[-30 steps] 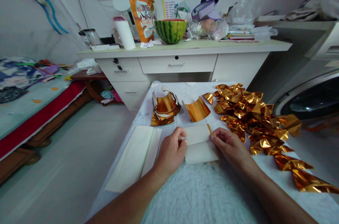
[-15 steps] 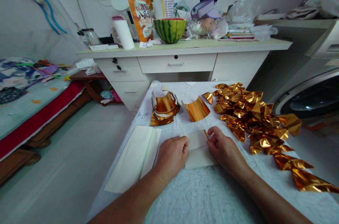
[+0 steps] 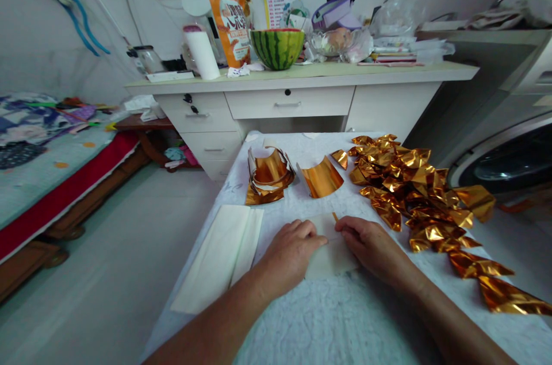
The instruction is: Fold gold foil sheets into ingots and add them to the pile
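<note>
A pale sheet of paper with a crease across it lies flat on the cloth-covered table. My left hand is on its left side, fingers bent together over the edge and thumb stretched across the crease. At the right part of the sheet, my right hand is closed in a pinch on a thin gold strip, whose tip sticks out past the fingers. Just left of my left hand lies a stack of folded pale paper. Beyond the hands rests a curved gold foil sheet.
Crumpled gold foil pieces spread along the right side of the table. A coil of gold foil and strips sits at the far left. Behind stands a white desk bearing half a watermelon; a washing machine is to the right.
My left hand has slid right over the pale paper, its thumb now reaching across the crease. My right hand has lowered and flattened towards the sheet, with less of the gold strip showing.
</note>
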A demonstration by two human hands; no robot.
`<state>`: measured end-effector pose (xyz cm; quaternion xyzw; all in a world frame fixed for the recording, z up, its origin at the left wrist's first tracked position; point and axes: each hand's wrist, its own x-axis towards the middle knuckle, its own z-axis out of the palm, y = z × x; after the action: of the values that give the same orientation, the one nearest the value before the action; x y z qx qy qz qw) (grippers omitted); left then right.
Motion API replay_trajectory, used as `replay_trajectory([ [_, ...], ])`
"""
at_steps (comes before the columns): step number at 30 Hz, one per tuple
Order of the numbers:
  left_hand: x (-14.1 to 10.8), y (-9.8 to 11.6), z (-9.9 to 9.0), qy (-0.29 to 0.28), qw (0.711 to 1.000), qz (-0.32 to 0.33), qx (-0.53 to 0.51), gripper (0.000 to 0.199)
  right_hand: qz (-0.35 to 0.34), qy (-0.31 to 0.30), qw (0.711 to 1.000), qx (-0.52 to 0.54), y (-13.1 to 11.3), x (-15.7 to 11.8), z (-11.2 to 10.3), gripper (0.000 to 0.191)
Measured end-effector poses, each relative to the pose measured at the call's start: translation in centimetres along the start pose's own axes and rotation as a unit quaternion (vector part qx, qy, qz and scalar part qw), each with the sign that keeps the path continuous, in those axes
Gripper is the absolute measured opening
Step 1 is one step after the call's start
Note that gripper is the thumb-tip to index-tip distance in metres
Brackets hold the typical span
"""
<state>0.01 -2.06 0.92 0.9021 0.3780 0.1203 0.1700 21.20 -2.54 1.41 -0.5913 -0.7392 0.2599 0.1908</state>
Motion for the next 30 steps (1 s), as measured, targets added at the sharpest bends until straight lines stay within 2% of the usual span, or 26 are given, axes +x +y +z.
replay_trajectory([
  [2,0.0,0.3,-0.5,-0.004,1.0,-0.005,-0.004,0.033,0.001,-0.018,0.999,0.028,0.3,-0.2,-0.6,0.028],
  [6,-0.1,0.8,-1.0,-0.015,1.0,-0.01,-0.013,0.022,-0.043,-0.08,0.994,0.058,0.6,-0.7,-1.7,0.028],
  [13,-0.2,0.7,-0.4,-0.028,0.999,0.018,-0.023,0.03,-0.123,-0.106,0.986,0.025,0.9,-1.0,-1.9,0.041],
  [16,-0.2,0.7,-0.4,-0.034,0.999,0.019,-0.022,0.035,-0.126,-0.124,0.984,0.021,1.2,-1.1,-2.2,0.044],
  [19,-0.1,0.9,-0.7,-0.034,0.999,0.016,-0.025,0.031,-0.119,-0.152,0.981,0.015,1.0,-1.3,-2.8,0.046],
  [21,0.0,0.9,-0.8,-0.033,0.999,0.015,-0.025,0.026,-0.12,-0.169,0.978,0.024,0.7,-1.3,-3.2,0.043],
  [23,0.0,1.0,-1.0,-0.036,0.999,0.014,-0.031,0.027,-0.125,-0.176,0.975,0.047,0.5,-1.2,-3.4,0.031],
  [26,-0.1,1.1,-1.3,-0.038,0.998,0.016,-0.047,0.045,-0.126,-0.172,0.974,0.082,0.6,-0.8,-3.1,0.014],
  [28,-0.2,1.2,-1.3,-0.034,0.998,0.016,-0.055,0.056,-0.112,-0.156,0.977,0.095,0.7,-0.6,-2.8,0.014],
  [30,-0.2,1.2,-1.4,-0.026,0.998,0.014,-0.06,0.055,-0.085,-0.134,0.982,0.098,0.9,-0.4,-2.5,0.014],
])
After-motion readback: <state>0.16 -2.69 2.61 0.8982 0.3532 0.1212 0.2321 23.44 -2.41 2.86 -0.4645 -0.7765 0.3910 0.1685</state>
